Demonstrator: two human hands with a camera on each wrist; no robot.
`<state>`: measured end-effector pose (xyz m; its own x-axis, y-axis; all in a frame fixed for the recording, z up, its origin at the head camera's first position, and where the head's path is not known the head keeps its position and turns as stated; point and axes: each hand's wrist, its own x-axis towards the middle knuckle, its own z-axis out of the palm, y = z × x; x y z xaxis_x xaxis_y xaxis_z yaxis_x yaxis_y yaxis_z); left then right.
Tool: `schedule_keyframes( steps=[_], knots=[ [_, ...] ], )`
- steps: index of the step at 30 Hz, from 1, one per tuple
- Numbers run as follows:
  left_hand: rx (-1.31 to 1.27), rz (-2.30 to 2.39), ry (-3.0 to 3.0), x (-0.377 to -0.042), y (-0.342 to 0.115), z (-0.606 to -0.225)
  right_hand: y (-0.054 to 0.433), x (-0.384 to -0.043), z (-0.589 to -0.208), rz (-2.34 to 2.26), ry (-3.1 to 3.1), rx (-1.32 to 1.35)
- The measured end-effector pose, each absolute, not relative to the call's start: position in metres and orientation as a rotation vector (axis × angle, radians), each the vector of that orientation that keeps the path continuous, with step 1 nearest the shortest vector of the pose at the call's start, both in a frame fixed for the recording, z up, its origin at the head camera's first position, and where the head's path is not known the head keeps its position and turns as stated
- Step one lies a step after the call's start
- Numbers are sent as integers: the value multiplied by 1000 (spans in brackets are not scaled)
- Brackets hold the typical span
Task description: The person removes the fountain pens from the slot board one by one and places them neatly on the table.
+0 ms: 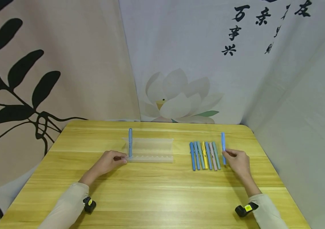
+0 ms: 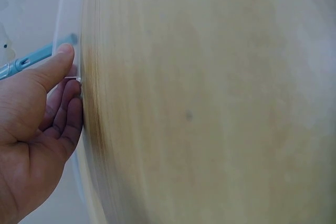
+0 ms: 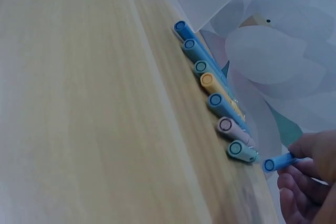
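Note:
A clear plastic pen rack (image 1: 151,150) with a notched front strip lies on the left half of the table. One blue pen (image 1: 130,143) rests in its leftmost slot. My left hand (image 1: 111,161) holds the rack's front left corner, and the left wrist view shows the thumb (image 2: 59,65) beside that pen's end. On the right, my right hand (image 1: 239,161) pinches a blue pen (image 1: 223,140) between thumb and fingers. Just left of it several pens lie side by side, among them a yellow pen (image 1: 204,155), a pinkish-grey pen (image 1: 213,156) and a green pen (image 1: 216,155).
The wooden table (image 1: 162,197) reaches back to a hanging cloth (image 1: 179,41) printed with a lotus and characters. Another cloth, with dark leaves, hangs at the left. Each wrist wears a small black camera, the left one (image 1: 89,205) near the sleeve cuff.

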<state>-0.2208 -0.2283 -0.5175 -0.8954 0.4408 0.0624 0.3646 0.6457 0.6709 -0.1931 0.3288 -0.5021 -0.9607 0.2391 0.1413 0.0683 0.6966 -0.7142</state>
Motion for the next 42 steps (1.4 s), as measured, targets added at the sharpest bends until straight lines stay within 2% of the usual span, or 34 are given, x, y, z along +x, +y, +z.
schedule_keyframes(
  steps=[42],
  knots=[
    [634, 1098, 2750, -223, -229, -519, 325, -197, -514, 952, -2836, -297]
  ],
)
